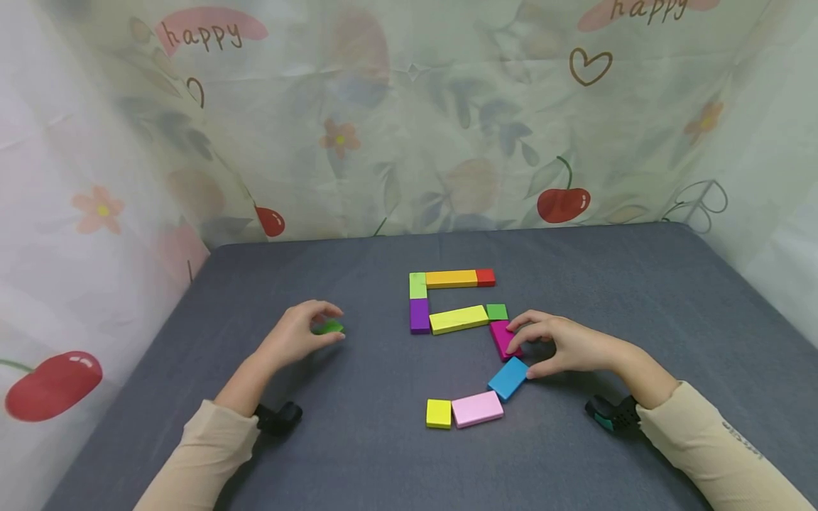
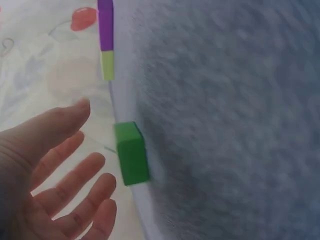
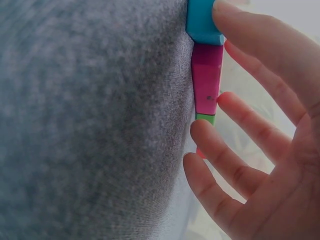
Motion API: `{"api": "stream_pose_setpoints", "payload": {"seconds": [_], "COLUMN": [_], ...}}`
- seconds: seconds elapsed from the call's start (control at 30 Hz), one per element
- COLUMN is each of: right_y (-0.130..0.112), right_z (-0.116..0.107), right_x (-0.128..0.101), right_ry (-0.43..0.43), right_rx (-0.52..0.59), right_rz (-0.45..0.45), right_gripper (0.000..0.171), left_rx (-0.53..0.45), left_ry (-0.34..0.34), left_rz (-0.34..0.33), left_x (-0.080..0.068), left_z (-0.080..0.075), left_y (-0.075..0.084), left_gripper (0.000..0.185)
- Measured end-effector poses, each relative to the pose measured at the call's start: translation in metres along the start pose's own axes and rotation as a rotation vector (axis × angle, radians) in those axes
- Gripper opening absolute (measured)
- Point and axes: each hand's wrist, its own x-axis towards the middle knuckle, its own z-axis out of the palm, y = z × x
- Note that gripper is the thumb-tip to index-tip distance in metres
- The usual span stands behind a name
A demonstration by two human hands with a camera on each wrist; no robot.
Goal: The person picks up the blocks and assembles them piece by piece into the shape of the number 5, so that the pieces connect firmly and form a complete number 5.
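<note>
Coloured blocks lie in a figure on the grey table (image 1: pixel 358 454). My left hand (image 1: pixel 322 319) curves over a loose green block (image 1: pixel 329 327). In the left wrist view that hand (image 2: pixel 75 165) has relaxed, spread fingers, and the green block (image 2: pixel 131 152) lies just off the fingertips, ungripped. My right hand (image 1: pixel 520 351) rests its fingertips on the magenta block (image 1: pixel 501 337) and its thumb by the tilted blue block (image 1: pixel 508 378). In the right wrist view the hand (image 3: pixel 240 65) is spread, its thumb on the blue block (image 3: pixel 202 22) above the magenta block (image 3: pixel 207 77).
The figure also holds light green (image 1: pixel 417 284), orange (image 1: pixel 451 278), red (image 1: pixel 485 277), purple (image 1: pixel 419 316), long yellow (image 1: pixel 459 319), small green (image 1: pixel 496 311), pink (image 1: pixel 477 409) and small yellow (image 1: pixel 438 413) blocks. A printed curtain (image 1: pixel 409 128) walls in the table's back and sides.
</note>
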Motion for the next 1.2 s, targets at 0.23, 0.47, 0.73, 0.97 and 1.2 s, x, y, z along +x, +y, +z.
{"api": "stream_pose_setpoints", "payload": {"seconds": [0.23,0.47,0.73,0.97,1.2], "right_y": [-0.001,-0.002,-0.002,-0.001,-0.001], "right_z": [0.0,0.0,0.0,0.0,0.0], "right_x": [0.0,0.0,0.0,0.0,0.0], "right_ry": [0.0,0.001,0.001,0.0,0.001], "right_rx": [-0.005,-0.001,-0.003,0.0,0.005], "right_rz": [0.0,-0.001,0.005,0.007,0.006], "right_gripper": [0.027,0.027,0.028,0.028,0.028], "left_rx": [0.012,-0.007,-0.007,-0.02,-0.048], "left_ry": [-0.007,-0.037,-0.043,-0.061,-0.072], "left_rz": [-0.049,-0.068,-0.08,-0.081,-0.1], "left_x": [0.001,0.002,0.003,0.003,0.002], "left_z": [0.0,-0.001,0.0,-0.001,-0.002], "left_y": [-0.011,-0.012,-0.013,-0.012,-0.007], "left_gripper": [0.043,0.044,0.039,0.034,0.034]}}
